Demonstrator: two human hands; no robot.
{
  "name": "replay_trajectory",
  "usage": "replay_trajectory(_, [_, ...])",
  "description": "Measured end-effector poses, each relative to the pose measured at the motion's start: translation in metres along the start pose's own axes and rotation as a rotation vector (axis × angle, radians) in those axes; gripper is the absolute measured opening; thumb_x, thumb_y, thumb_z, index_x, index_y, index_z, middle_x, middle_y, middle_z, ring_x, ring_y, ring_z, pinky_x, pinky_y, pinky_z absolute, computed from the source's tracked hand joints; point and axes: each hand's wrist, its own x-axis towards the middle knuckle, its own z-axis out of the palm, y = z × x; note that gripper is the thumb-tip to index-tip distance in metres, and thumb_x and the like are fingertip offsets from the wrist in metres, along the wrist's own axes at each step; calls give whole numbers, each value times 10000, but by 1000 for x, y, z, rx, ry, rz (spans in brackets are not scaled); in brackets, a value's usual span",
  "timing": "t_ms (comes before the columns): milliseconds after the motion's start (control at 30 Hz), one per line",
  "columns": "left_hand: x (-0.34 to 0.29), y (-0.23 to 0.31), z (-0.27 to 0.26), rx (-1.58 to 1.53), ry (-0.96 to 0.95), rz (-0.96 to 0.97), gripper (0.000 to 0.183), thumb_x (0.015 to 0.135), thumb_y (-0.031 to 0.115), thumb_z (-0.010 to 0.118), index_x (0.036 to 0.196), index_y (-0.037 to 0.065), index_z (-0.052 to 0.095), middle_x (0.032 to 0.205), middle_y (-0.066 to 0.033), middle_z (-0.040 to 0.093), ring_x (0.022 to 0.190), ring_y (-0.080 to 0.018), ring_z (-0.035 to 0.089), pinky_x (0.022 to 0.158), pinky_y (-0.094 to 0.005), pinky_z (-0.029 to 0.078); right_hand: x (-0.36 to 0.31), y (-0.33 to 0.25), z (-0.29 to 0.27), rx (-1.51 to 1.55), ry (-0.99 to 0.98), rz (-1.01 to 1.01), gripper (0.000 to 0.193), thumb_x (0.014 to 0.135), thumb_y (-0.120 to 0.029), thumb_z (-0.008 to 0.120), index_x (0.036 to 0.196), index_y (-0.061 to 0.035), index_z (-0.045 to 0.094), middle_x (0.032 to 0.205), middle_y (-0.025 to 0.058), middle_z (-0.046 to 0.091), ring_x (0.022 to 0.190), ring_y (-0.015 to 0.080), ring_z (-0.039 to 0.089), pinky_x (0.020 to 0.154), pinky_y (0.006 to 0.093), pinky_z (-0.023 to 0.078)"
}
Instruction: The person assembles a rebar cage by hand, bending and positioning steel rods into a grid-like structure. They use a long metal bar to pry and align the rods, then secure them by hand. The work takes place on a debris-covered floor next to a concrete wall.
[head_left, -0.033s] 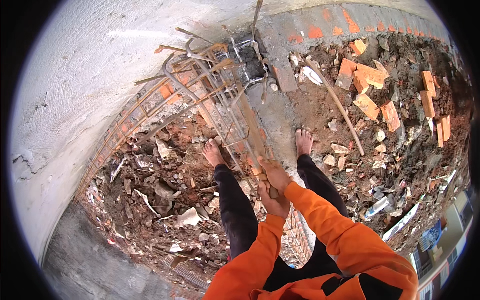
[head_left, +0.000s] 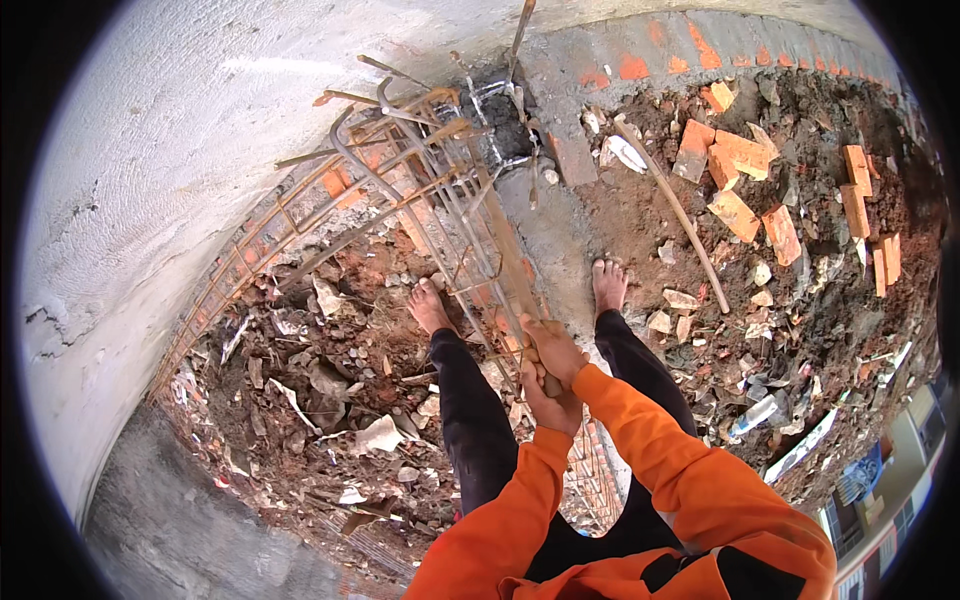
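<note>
A narrow wooden plank [head_left: 510, 255] slants from the rebar corner down toward me, lying along the steel bars. Close to its near end, my right hand [head_left: 556, 352] is closed around it. My left hand [head_left: 549, 408] grips just below, also closed, with its fingers partly hidden by the wood and the other hand. Beside the plank, on its left, runs a rebar cage [head_left: 425, 230] with hooked bar ends [head_left: 347, 152] at the top. The plank's far end lies among the bars next to a dark square opening [head_left: 508, 128].
My bare feet stand on either side of the cage. Rubble [head_left: 320, 390] covers the ground at left. Broken orange bricks [head_left: 740, 155] and a long wooden stick [head_left: 675, 215] lie at right. A pale wall [head_left: 170, 150] rises at left; a brick-and-mortar ledge [head_left: 700, 40] curves along the back.
</note>
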Motion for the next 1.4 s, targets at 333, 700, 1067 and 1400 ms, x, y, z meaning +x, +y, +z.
replay_trajectory(333, [5, 8, 53, -45, -117, -51, 403, 935, 490, 464, 1082, 119, 524, 1095, -124, 583, 1005, -319, 580, 960, -497, 439, -1, -22, -10, -150, 26, -58, 349, 951, -381, 486, 797, -68, 491, 551, 4, 436, 369, 109, 413, 339, 273, 352])
replay_trajectory(700, [-40, 67, 121, 359, -188, 428, 653, 907, 542, 446, 1204, -39, 484, 960, -58, 551, 882, -139, 551, 849, -281, 450, -40, -49, 44, 1201, -583, 111, 245, 972, -257, 442, 1055, -38, 515, 625, -6, 456, 386, 67, 411, 337, 205, 380])
replay_trajectory(1067, [-34, 99, 138, 1181, -253, 717, 691, 838, 445, 585, 1266, -63, 398, 1117, -113, 512, 1067, -210, 527, 933, -292, 415, -58, -88, 91, 1656, -501, 130, 120, 951, -155, 459, 982, -42, 482, 584, -27, 415, 355, 58, 386, 303, 204, 370])
replay_trajectory(1400, [-46, 136, 183, 1187, -248, 543, 688, 847, 470, 568, 1258, -59, 410, 1127, -116, 510, 1077, -213, 521, 944, -303, 408, -55, -137, 114, 1475, -565, 125, 91, 895, -88, 458, 963, -88, 518, 575, -43, 404, 366, 62, 319, 323, 229, 340])
